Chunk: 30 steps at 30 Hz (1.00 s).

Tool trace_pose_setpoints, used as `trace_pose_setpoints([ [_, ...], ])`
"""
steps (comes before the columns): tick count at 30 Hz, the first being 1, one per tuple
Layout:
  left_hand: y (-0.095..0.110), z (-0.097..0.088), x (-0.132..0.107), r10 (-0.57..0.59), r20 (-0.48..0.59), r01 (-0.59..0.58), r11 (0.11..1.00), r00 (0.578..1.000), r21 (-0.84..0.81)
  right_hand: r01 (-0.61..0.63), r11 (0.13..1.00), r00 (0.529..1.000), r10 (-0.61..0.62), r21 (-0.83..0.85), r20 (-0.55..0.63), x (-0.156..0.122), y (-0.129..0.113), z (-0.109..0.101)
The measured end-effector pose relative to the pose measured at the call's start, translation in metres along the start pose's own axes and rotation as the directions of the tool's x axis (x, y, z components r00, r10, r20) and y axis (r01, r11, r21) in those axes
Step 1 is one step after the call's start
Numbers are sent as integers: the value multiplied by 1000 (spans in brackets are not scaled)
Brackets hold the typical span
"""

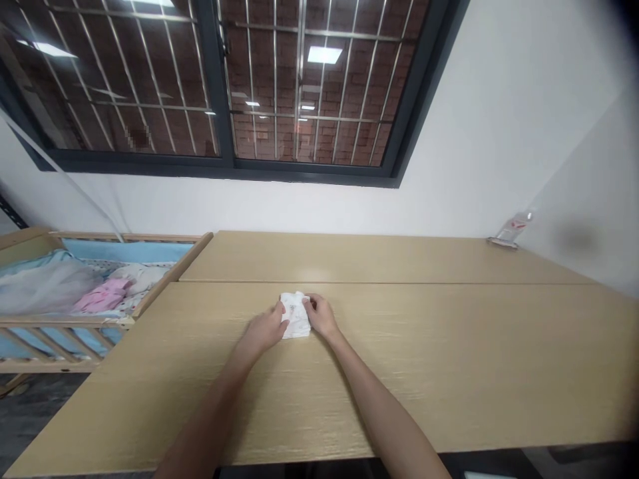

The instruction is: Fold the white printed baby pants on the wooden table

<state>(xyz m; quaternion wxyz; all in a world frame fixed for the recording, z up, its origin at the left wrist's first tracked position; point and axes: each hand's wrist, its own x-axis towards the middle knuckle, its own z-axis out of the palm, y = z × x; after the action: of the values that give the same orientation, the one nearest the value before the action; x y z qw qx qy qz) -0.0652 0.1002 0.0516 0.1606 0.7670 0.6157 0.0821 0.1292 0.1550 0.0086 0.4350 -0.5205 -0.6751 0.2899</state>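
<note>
A small folded white cloth [295,318] lies on the light wooden table [449,372], a bit left of the middle. My left hand [264,329] rests at its left edge with the fingertips curled onto the fabric. My right hand [320,316] sits at its right edge, fingers bent and pinching the cloth. Both forearms reach in from the bottom of the picture.
A wooden baby crib [74,293] with blue lining, a grey net and pink clothes [102,296] stands to the left of the table. A small clear object [512,229] sits at the far right corner by the white wall. A barred window [224,86] is above.
</note>
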Motion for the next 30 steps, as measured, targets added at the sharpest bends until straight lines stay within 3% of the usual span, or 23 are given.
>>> trace_pose_setpoints([
  [6, 14, -14, -13, 18, -47, -11, 992, 999, 129, 16, 1000, 1000, -17, 11, 16, 2, 2, -1],
  [10, 40, -15, -26, 87, -106, -71, 985, 991, 154, 29, 999, 999, -30, 33, 23, 5, 6, 0],
  [15, 80, 21, -47, 92, -258, -36, 976, 962, 214, -4, 1000, 1000, 4, 10, -23, 6, 8, -2],
  [17, 90, 40, -53, 71, -284, 6, 965, 956, 264, 56, 998, 998, -57, -19, -24, 1, 1, -8],
  [19, 96, 55, -56, 48, -274, 40, 951, 960, 306, 198, 977, 979, -192, -74, 73, -8, -12, -15],
  [21, 97, 61, -58, 34, -245, 49, 945, 969, 324, 362, 927, 907, -326, -99, 265, -18, -28, -23],
  [23, 97, 60, -58, 56, -216, 17, 947, 975, 321, 478, 876, 786, -395, -62, 475, -27, -44, -29],
  [26, 97, 52, -58, 101, -192, -45, 959, 976, 279, 510, 860, 623, -360, -12, 694, -33, -58, -34],
  [28, 98, 47, -58, 107, -170, -63, 967, 980, 246, 482, 876, 575, -296, -23, 763, -31, -59, -36],
  [30, 99, 43, -58, 108, -115, -82, 973, 987, 216, 459, 888, 563, -262, -32, 784, -26, -57, -36],
])
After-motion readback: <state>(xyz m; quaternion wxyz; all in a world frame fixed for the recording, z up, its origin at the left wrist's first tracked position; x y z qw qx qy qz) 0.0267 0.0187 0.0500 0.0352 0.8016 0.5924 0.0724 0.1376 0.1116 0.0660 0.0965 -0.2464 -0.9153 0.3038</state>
